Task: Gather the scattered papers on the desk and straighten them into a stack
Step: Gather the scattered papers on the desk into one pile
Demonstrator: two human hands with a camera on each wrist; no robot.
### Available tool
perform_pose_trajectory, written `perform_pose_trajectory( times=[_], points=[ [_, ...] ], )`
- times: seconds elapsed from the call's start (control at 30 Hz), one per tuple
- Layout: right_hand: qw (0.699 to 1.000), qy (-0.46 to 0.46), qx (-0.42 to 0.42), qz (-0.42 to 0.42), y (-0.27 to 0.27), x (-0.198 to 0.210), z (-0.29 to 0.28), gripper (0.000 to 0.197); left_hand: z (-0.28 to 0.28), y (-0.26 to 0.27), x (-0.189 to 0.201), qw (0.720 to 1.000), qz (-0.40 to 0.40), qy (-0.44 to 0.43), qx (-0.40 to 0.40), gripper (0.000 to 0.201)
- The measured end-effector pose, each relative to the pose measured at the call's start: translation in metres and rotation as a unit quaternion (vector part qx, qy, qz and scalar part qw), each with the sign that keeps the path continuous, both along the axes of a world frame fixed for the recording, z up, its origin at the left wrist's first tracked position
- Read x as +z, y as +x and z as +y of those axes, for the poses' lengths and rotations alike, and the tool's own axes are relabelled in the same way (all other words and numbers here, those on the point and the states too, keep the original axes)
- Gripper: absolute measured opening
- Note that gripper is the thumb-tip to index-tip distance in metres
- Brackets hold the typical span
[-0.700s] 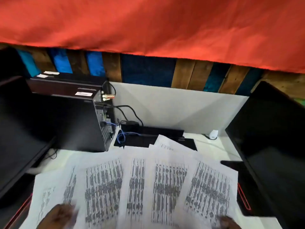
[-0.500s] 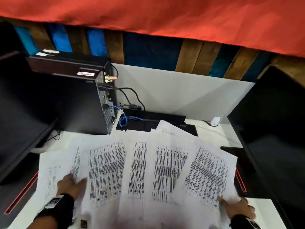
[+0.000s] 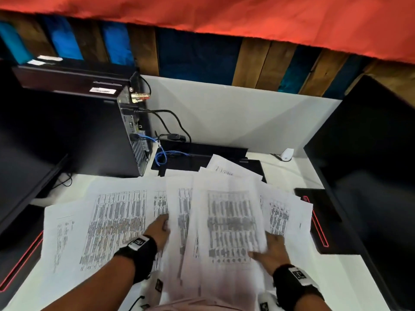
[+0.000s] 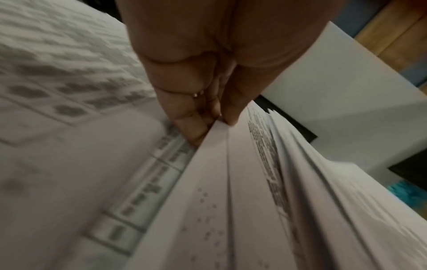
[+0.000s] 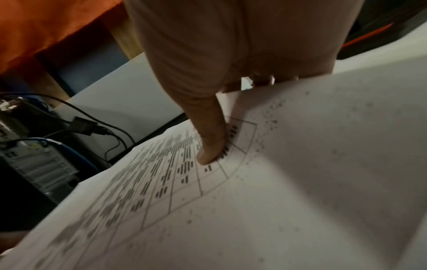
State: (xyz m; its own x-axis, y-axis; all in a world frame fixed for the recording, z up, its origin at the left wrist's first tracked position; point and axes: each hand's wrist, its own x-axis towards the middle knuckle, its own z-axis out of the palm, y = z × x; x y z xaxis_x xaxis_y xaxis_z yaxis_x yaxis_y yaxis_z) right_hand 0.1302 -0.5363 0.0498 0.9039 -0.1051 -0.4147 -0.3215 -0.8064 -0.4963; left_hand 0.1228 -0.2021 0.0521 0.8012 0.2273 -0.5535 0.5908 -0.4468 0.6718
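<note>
Several white printed sheets (image 3: 231,221) lie fanned and overlapping on the white desk (image 3: 341,279). My left hand (image 3: 157,230) is at the left edge of the middle bunch; in the left wrist view its fingers (image 4: 189,127) slip under that edge with the thumb on top. Two more sheets (image 3: 107,225) lie flat to its left. My right hand (image 3: 271,250) grips the bunch's right edge. Its thumb (image 5: 210,151) presses on the printed top sheet, and the other fingers are hidden beneath. The middle bunch looks blurred and partly lifted.
A black computer tower (image 3: 89,135) with cables (image 3: 164,153) stands at the back left. Dark monitors flank the desk on the left (image 3: 22,164) and right (image 3: 370,176). A black flat device (image 3: 195,158) lies behind the papers, against a white partition (image 3: 224,113).
Both hands came inward from the outer edges of the fan. The middle and right sheets slid together into one overlapping bunch. The view tilted down.
</note>
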Motion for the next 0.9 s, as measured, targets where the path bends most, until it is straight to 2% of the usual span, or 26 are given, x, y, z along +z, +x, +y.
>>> perform_pose_trajectory(
  times=[0.03,0.1,0.17,0.23,0.3,0.33,0.37,0.43,0.47,0.53,0.63,0.7,0.77,0.83,0.9],
  points=[
    [1.000,0.021,0.023,-0.003,0.002,0.000,0.008,0.080,-0.009,0.001,0.006,1.000,-0.002,-0.011,0.002,0.045],
    [0.995,0.046,0.083,0.001,0.006,0.002,0.023,0.079,-0.023,0.004,0.013,0.998,0.003,-0.052,0.018,0.058],
    [0.988,0.059,0.143,0.027,0.008,0.006,0.034,0.068,-0.032,0.005,0.014,0.997,0.017,-0.077,-0.002,0.081],
    [0.981,0.082,0.171,0.041,0.010,0.006,0.040,0.053,-0.032,0.004,0.010,0.999,0.019,-0.038,-0.034,0.093],
    [0.988,0.116,0.099,0.035,0.012,0.002,0.034,0.052,-0.027,0.005,0.006,1.000,0.009,-0.016,-0.015,0.085],
    [0.995,0.094,0.038,0.007,0.013,0.001,0.027,0.054,-0.024,0.005,0.005,1.000,0.008,-0.016,-0.002,0.080],
    [0.998,0.042,-0.029,-0.028,0.015,-0.004,0.017,0.054,-0.022,0.004,0.005,1.000,0.007,-0.019,0.006,0.075],
    [0.987,-0.084,-0.136,-0.027,0.015,-0.002,-0.002,0.050,-0.016,-0.001,0.008,1.000,0.009,-0.019,0.009,0.068],
    [0.982,-0.115,-0.149,-0.008,0.015,-0.001,-0.005,0.046,-0.014,-0.003,0.007,1.000,0.016,-0.020,0.007,0.070],
    [0.990,-0.097,-0.107,-0.003,0.016,-0.002,0.003,0.035,-0.015,-0.005,0.004,0.999,0.031,-0.020,-0.008,0.083],
    [1.000,0.010,0.008,0.005,0.017,-0.008,0.033,0.038,-0.028,-0.006,0.000,0.998,0.044,-0.033,-0.038,0.097],
    [0.995,0.086,0.043,0.022,0.016,-0.006,0.048,0.042,-0.036,-0.006,0.000,0.997,0.040,-0.047,-0.052,0.099],
    [0.989,0.132,0.060,0.035,0.016,-0.004,0.051,0.040,-0.037,-0.008,0.004,0.999,0.024,-0.036,-0.031,0.097],
    [0.995,0.092,0.040,0.008,0.017,-0.006,0.040,0.045,-0.028,-0.009,0.004,1.000,0.006,-0.016,0.014,0.096],
    [0.996,-0.027,-0.078,-0.031,0.020,-0.005,0.016,0.049,-0.015,-0.013,0.003,0.999,0.001,-0.018,0.050,0.094]
  ],
)
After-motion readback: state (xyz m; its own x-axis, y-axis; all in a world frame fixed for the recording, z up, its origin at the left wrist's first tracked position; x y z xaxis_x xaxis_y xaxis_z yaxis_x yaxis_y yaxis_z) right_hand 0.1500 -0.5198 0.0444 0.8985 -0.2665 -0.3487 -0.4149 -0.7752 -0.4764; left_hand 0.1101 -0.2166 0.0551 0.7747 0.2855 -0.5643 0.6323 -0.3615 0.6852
